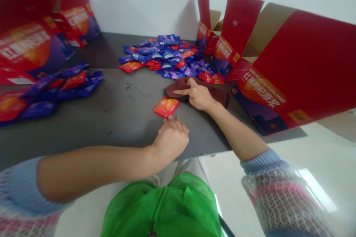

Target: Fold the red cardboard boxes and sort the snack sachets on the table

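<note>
A red and orange sachet (167, 106) lies flat on the dark grey tabletop. My left hand (171, 137) is at its near corner, with curled fingers closed on that corner; the thumb is mostly hidden. Just to the right, my right hand (198, 95) rests on top of a dark maroon cloth item (218, 94) with black edging, perhaps a cap. Two fingers of this hand are stretched out and spread over the cloth. The cloth's left end reaches the sachet's upper edge.
A pile of blue and red sachets (167, 55) lies behind my hands. More sachets (55, 89) are heaped at the left. Open red cartons stand left (27, 48) and right (300, 70). A green mesh garment (161, 207) covers my front below the table edge.
</note>
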Demonstrator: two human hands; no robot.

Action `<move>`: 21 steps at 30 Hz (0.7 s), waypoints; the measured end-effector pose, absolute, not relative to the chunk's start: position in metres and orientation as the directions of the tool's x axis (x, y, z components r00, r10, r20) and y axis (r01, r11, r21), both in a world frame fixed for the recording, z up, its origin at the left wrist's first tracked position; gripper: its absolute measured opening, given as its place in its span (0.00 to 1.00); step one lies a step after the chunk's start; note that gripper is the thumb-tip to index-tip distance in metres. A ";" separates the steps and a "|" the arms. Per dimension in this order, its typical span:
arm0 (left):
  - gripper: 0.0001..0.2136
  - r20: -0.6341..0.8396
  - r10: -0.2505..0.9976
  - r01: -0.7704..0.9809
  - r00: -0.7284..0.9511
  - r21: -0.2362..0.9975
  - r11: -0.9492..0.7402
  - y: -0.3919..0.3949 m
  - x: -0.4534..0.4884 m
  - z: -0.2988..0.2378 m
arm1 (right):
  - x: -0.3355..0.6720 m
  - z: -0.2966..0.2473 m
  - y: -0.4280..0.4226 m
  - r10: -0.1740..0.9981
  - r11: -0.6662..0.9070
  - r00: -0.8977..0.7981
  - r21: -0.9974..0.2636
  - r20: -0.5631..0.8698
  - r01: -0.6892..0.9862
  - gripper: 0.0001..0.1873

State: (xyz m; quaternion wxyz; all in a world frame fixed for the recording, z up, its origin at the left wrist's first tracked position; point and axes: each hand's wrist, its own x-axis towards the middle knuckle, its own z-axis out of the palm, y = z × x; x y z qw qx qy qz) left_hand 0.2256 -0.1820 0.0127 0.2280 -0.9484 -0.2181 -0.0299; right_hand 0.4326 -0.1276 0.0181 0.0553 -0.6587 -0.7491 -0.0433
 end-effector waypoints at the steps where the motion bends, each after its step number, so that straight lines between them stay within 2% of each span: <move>1: 0.18 0.158 0.395 0.424 0.905 -0.421 -0.802 -0.181 0.226 0.013 | 0.434 0.018 -0.129 0.981 0.133 -0.132 -0.001 0.141 0.991 0.31; 7: 0.17 0.167 0.354 0.391 0.920 -0.425 -0.816 -0.178 0.225 0.012 | 0.427 0.024 -0.133 0.965 0.236 -0.234 -0.001 0.117 0.972 0.30; 15: 0.16 0.216 0.341 0.402 0.915 -0.412 -0.818 -0.177 0.224 0.008 | 0.412 0.026 -0.140 0.922 0.384 -0.373 -0.127 0.105 0.914 0.27; 21: 0.15 0.234 0.342 0.410 0.910 -0.389 -0.825 -0.175 0.225 0.010 | 0.404 0.031 -0.147 0.900 0.427 -0.419 -0.057 0.120 0.902 0.24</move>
